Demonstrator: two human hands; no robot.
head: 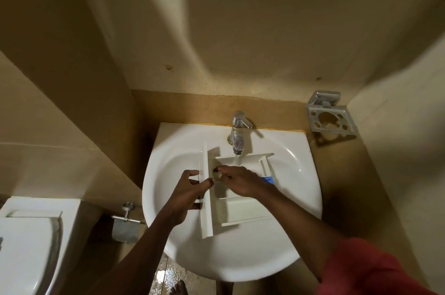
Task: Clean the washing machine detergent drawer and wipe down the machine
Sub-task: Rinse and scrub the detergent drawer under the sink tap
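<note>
Risk: the wet detergent drawer (240,210) could slip from the left hand (190,188) and knock the sink (240,261). Water from the tap (238,131) may splash onto the floor (168,273), which already looks wet.
Cause: only 1 hand steadies it while the other pushes inside.
Left hand: thumb and fingers clamped on the front panel, wrist low over the basin.
Right hand (240,181): reaches into the compartment just beside the left hand, fingers bent; whether they pinch anything, I cannot tell.
Drawer: in the sink, under both hands.
</note>
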